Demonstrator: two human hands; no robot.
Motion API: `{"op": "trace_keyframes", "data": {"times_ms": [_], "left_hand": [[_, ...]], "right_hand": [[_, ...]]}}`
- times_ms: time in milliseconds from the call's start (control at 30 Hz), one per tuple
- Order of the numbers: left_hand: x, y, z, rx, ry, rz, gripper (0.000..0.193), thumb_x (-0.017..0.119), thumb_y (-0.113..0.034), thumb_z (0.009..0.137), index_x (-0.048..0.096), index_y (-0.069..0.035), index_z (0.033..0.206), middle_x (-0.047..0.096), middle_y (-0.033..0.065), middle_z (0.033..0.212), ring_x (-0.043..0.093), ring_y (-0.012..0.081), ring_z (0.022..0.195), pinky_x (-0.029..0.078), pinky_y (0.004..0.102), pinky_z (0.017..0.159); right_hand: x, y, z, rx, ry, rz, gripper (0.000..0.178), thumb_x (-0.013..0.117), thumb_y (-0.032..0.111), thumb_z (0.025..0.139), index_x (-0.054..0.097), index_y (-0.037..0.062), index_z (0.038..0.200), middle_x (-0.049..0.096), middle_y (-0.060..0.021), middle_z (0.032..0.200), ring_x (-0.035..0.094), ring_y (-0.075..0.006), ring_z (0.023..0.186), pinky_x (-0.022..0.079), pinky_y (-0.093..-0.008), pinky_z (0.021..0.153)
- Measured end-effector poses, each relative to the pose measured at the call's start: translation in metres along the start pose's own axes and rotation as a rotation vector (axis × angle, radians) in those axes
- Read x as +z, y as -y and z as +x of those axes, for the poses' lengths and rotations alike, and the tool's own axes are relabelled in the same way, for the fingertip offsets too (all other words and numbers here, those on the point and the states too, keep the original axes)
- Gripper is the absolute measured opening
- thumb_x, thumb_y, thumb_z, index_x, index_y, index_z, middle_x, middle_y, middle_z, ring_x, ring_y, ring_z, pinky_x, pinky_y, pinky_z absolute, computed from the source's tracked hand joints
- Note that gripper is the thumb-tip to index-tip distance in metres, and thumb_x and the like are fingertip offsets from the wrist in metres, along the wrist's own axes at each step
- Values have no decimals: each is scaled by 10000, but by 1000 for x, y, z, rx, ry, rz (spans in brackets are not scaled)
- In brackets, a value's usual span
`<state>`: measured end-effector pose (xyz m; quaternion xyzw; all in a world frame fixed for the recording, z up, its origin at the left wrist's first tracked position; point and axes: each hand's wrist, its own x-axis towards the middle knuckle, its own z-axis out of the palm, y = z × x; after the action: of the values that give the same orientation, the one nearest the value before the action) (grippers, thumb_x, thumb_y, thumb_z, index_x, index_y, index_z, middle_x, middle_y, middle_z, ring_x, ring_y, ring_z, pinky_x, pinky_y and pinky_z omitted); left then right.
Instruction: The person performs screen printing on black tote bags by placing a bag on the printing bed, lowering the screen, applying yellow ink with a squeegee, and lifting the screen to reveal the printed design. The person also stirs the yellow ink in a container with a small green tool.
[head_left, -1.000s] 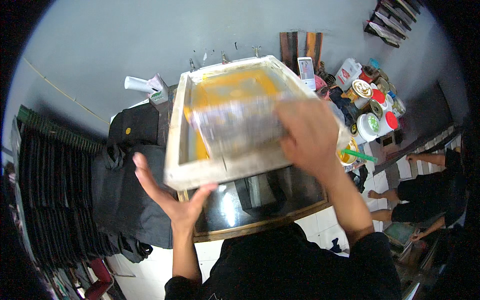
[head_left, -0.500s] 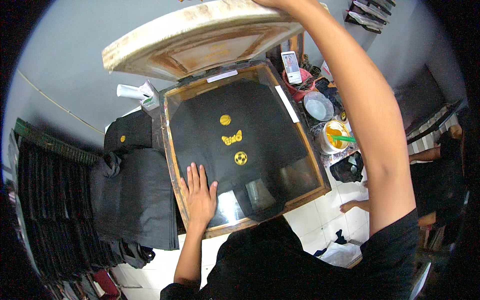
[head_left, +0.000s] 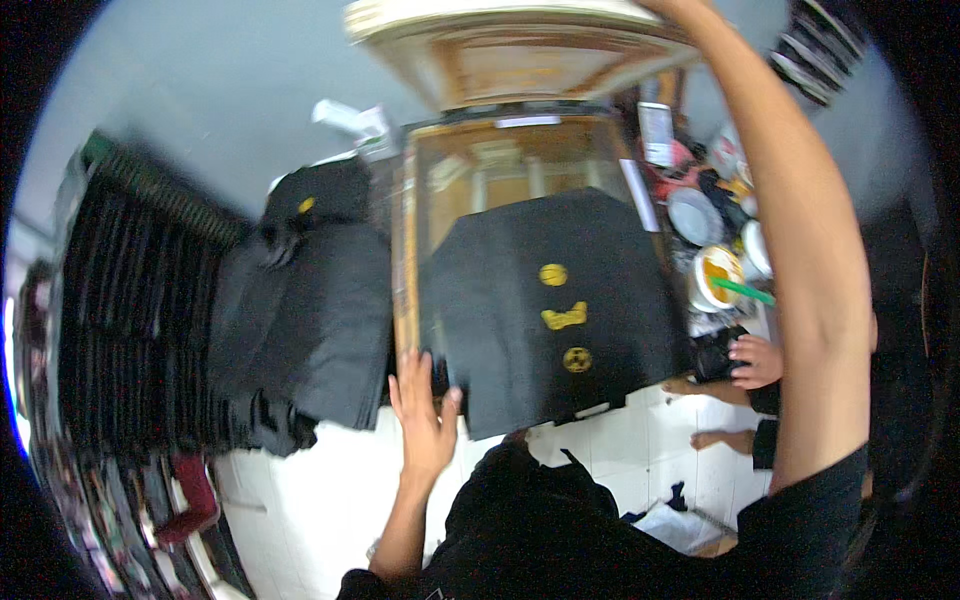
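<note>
A black fabric piece (head_left: 500, 300) with yellow prints of a basketball, a game controller and a soccer ball lies on the glass-topped printing board (head_left: 403, 240), its near part covering the board's front edge. Beside the fabric's left edge, near the board's front left corner, is my left hand (head_left: 425, 425), fingers spread; whether the thumb touches the fabric I cannot tell. Above the board's far end a pale-rimmed screen-printing frame (head_left: 520, 60) is tilted up. My right hand (head_left: 672, 6) grips its upper right edge, with the fingers cut off by the picture's top.
Black fabric pieces (head_left: 310, 320) lie left of the board, beside tall black stacks (head_left: 145, 300). At the right stand a tub of yellow ink (head_left: 705, 285) with a green-handled tool, a pale bowl (head_left: 694, 216) and a phone (head_left: 656, 135). Another person's hand (head_left: 755, 360) shows there.
The printed fabric has slid toward me, baring the board's far glass. My left hand, before flat on the fabric's lower left, is now at its edge. Another person's hand has appeared at right.
</note>
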<state>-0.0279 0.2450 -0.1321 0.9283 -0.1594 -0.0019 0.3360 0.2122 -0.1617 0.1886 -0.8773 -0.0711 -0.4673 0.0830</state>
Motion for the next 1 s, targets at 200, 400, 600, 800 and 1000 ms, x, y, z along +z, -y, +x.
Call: {"op": "trace_keyframes", "data": {"times_ms": [200,400,600,800,1000], "left_hand": [[-32,92,44,-75,-146,421,753,690,-212,899,363,62,1520,334,292,1596,262,411,1523,148,559,1247],[-40,109,83,-7,-10,657,925,812,-266,777,362,36,1526,304,273,1617,247,393,1531,183,518,1255],[-116,96,104,-140,-55,562,479,725,-262,813,648,46,1172,654,237,1125,626,404,1106,505,492,959],[-179,85,125,-292,51,363,312,584,-218,950,658,81,905,649,337,856,667,494,879,522,516,794],[-166,32,127,-240,85,284,267,603,-171,939,590,73,831,594,342,798,638,503,755,494,496,678]], "right_hand": [[-4,12,3,190,69,114,336,785,246,797,645,12,994,654,-189,829,598,-316,743,473,-428,708],[0,3,16,191,72,18,317,794,231,795,649,20,984,632,-161,803,570,-248,744,458,-390,697],[8,2,33,228,59,87,311,795,199,806,674,12,1023,670,-110,831,585,-197,767,478,-353,722],[13,-4,51,231,50,114,348,793,247,796,665,-8,995,660,-143,812,593,-219,748,481,-364,709],[24,-27,69,89,37,-1,384,791,297,784,669,-13,976,684,-229,874,644,-345,806,500,-433,746]]}}
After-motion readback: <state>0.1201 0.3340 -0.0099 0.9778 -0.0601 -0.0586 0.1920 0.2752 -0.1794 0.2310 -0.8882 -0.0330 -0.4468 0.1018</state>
